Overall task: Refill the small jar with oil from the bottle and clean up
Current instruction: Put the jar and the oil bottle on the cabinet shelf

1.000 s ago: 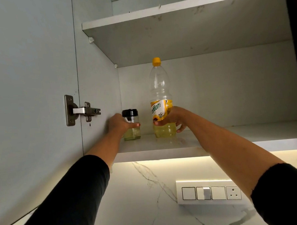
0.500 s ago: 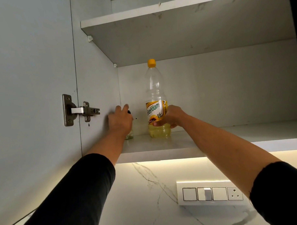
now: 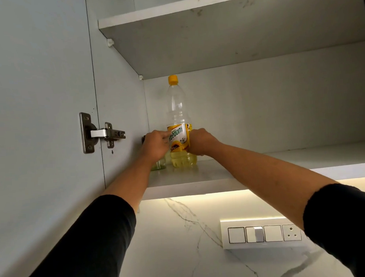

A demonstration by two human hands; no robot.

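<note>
One clear plastic oil bottle with a yellow cap and a yellow label (image 3: 177,109) stands upright on the white lower cabinet shelf (image 3: 281,161), near the shelf's left end. Yellow oil fills only its bottom part, below the label. The right hand (image 3: 200,142) comes in from 3 o'clock of the bottle, and its fingers curl round the body at label height, holding it.

One small glass jar (image 3: 158,165) stands on the same shelf at 9 o'clock of the bottle, just beside it. Only its base, with a little pale oil, and a sliver of dark lid show. The rest is hidden behind the left hand (image 3: 155,145). That hand's forefinger reaches toward 3 o'clock and touches the bottle's label. Whether the other fingers grip the jar cannot be told.

Both forearms are bare, and two black sleeves (image 3: 88,245) cover the upper arms at 7 and 4 o'clock of the view.

One metal hinge (image 3: 100,133) sits at 9 o'clock of the left hand, joining the open pale door (image 3: 37,102) to the cabinet's side wall. One white upper shelf (image 3: 215,33) lies at 12 o'clock of the bottle. On the veined marble wall (image 3: 181,242) under the cabinet, at 5 o'clock of the bottle, is one white switch panel (image 3: 263,233) with three switches and one socket.
</note>
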